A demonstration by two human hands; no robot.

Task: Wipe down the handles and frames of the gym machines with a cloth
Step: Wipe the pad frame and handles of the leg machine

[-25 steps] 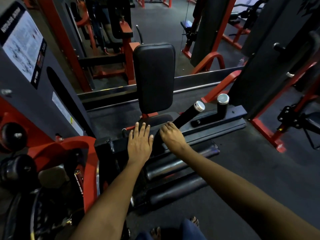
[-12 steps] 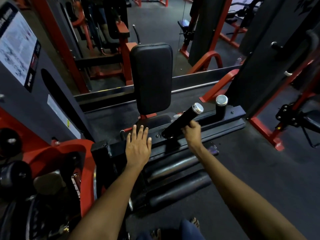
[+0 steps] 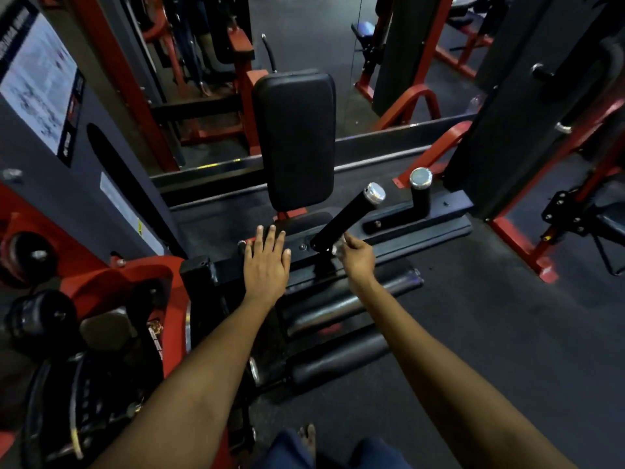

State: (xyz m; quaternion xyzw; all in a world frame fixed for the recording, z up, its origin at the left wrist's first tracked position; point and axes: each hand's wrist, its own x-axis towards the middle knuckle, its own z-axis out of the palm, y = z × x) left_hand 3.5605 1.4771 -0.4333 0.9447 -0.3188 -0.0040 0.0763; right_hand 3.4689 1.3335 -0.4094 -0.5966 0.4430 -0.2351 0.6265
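A black gym machine stands in front of me with an upright back pad point(image 3: 294, 140) and a dark frame bar point(image 3: 406, 228). A black handle point(image 3: 345, 218) with a chrome end cap slants up to the right. A second, short handle point(image 3: 421, 194) stands upright behind it. My left hand point(image 3: 267, 262) rests flat, fingers straight, on the frame just below the pad. My right hand point(image 3: 358, 255) is at the slanted handle's lower end, fingers curled, pinching a small pale cloth point(image 3: 338, 248) against it. Most of the cloth is hidden.
A grey weight-stack shroud with an instruction placard point(image 3: 37, 79) rises at left, above a red frame and black rollers point(image 3: 40, 319). Padded rollers point(image 3: 338, 302) lie under my arms. Red-framed machines point(image 3: 527, 248) stand at right and behind. Dark rubber floor point(image 3: 490, 333) spreads to the right.
My right hand has left the seat beside my left hand and gone right to the slanted handle's lower end. My left hand has stayed flat on the frame.
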